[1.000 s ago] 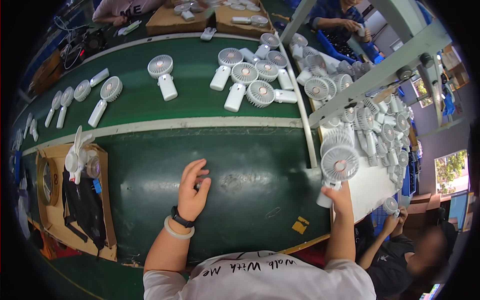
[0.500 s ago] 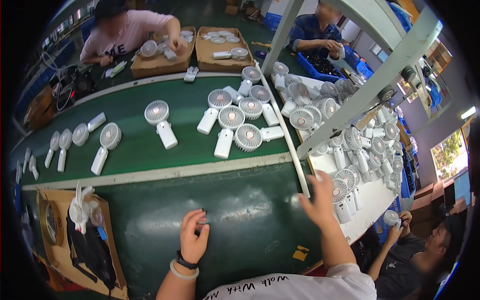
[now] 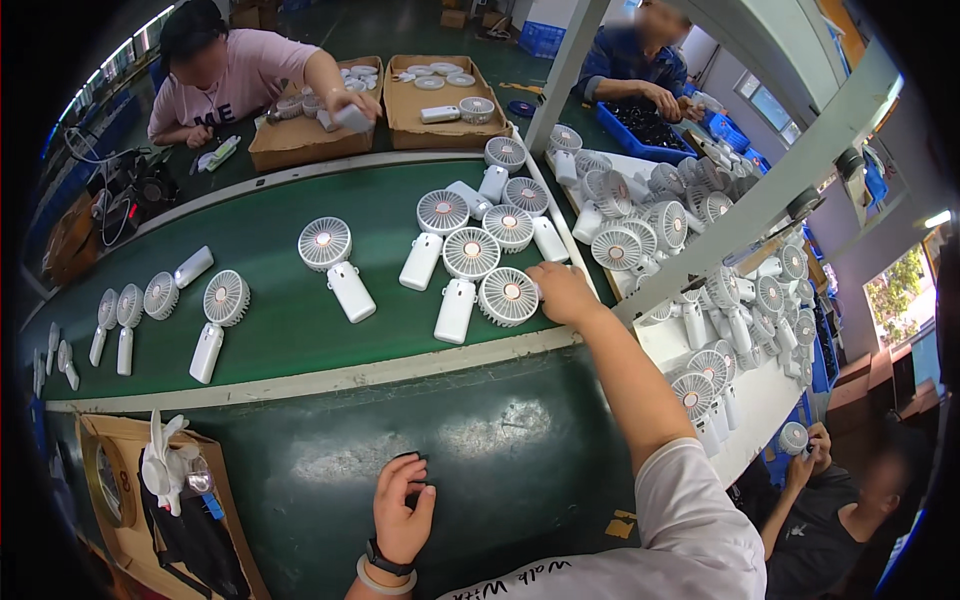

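Note:
My right hand (image 3: 562,293) reaches across onto the green belt. Its fingers are closed over the handle of a white handheld fan (image 3: 508,297), the nearest of a cluster at the belt's right end; the handle is hidden under the hand. Another handheld fan (image 3: 470,253) lies just behind it, head touching or nearly touching. Above the dark green worktop (image 3: 330,450), nearer to me, my left hand (image 3: 403,515) holds nothing; its fingers are loosely curved and apart. A dark band and a pale bracelet circle that wrist.
Several fans lie spread leftward along the belt (image 3: 270,345). Many more crowd a white table (image 3: 760,420) on the right, behind a grey metal post (image 3: 740,235). A cardboard box (image 3: 225,500) stands at left. Co-workers sit across the belt and at lower right.
My right hand has moved forward and left from the worktop's right side onto the fan. My left hand has shifted slightly nearer to me. Across the belt, a co-worker's hand lifts a white part.

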### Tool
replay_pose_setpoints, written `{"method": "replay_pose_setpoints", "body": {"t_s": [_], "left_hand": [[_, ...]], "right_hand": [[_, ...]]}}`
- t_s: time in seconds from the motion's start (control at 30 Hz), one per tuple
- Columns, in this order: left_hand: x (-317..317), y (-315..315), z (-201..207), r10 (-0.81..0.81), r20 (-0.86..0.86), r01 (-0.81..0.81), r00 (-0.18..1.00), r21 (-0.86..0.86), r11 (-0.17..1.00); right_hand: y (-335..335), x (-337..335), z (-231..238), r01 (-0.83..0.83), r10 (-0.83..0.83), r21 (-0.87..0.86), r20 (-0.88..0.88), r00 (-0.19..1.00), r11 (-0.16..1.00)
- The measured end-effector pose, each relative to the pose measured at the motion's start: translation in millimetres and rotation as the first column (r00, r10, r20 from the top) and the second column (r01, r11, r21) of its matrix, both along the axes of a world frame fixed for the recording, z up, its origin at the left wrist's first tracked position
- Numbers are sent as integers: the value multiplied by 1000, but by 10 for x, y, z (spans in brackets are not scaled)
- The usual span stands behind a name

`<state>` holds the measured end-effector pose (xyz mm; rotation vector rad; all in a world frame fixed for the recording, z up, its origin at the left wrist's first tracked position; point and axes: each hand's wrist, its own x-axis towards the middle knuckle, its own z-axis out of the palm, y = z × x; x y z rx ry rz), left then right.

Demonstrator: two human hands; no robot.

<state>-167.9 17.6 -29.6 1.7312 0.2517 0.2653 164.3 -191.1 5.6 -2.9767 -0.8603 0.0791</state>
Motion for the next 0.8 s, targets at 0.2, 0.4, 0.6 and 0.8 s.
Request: {"method": "replay_pose_setpoints", "body": {"t_s": [0.2,0.4,0.6,0.8], "left_hand": [[-38,25,-2,2,-10,-1,1000,69,998],[12,-56,102,-5,-39,11,999,140,990],[-126,-301,441,-333,-188,379,924,340,861],[86,-253,269,-350,-303,414,887,857,308]], "right_hand": [[108,-736,153,-98,60,210,177,982,973],[159,-1336,-198,-47,-80,563,200,977,825],[197,-1275,-348,593,254,803,-588,768,65],[86,-1206,-377,724,469,684,-612,637,-89]]}}
